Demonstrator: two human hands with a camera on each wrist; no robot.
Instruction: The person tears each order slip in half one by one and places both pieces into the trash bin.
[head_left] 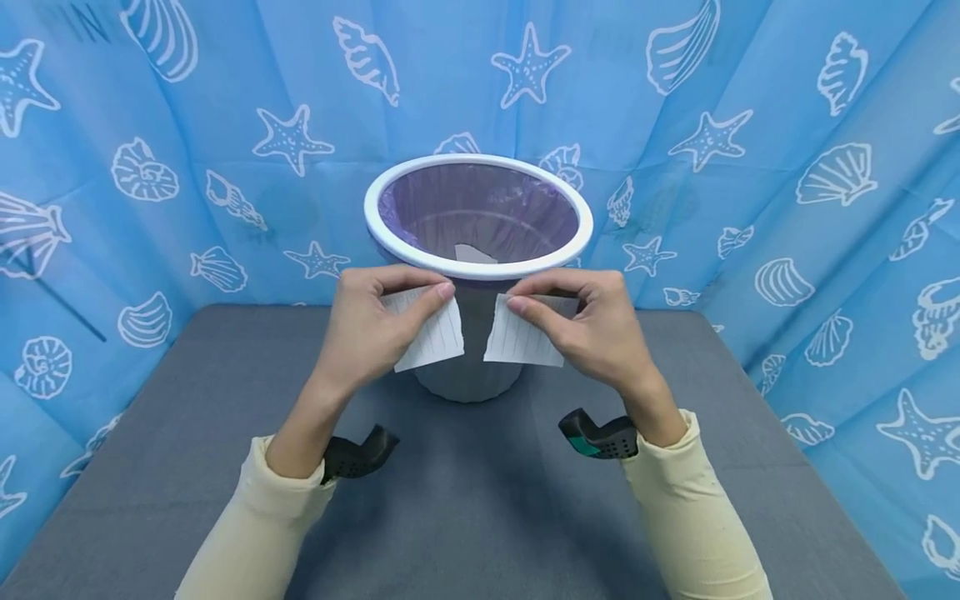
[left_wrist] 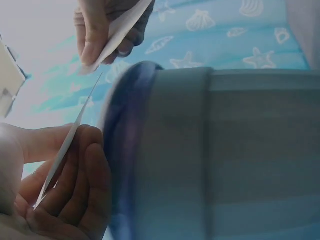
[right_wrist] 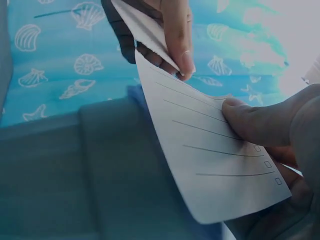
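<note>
Just before the rim of a bin, my left hand (head_left: 382,321) pinches a piece of lined white paper (head_left: 438,337) between thumb and fingers. Opposite it, my right hand (head_left: 588,321) pinches a second lined piece (head_left: 521,337); a narrow gap lies between the two. Their facing edges look rough and torn. Printed lines and small check boxes show on the right-hand paper (right_wrist: 200,150) in the right wrist view. Behind them stands the grey trash bin (head_left: 468,383) with a white rim and a purple liner. Another pale piece of paper (head_left: 475,253) shows inside the bin.
The bin is on a grey table (head_left: 465,517), close to its back edge. A blue curtain (head_left: 450,75) with white shells and starfish hangs behind and along both sides. Each wrist carries a dark strapped device (head_left: 600,435).
</note>
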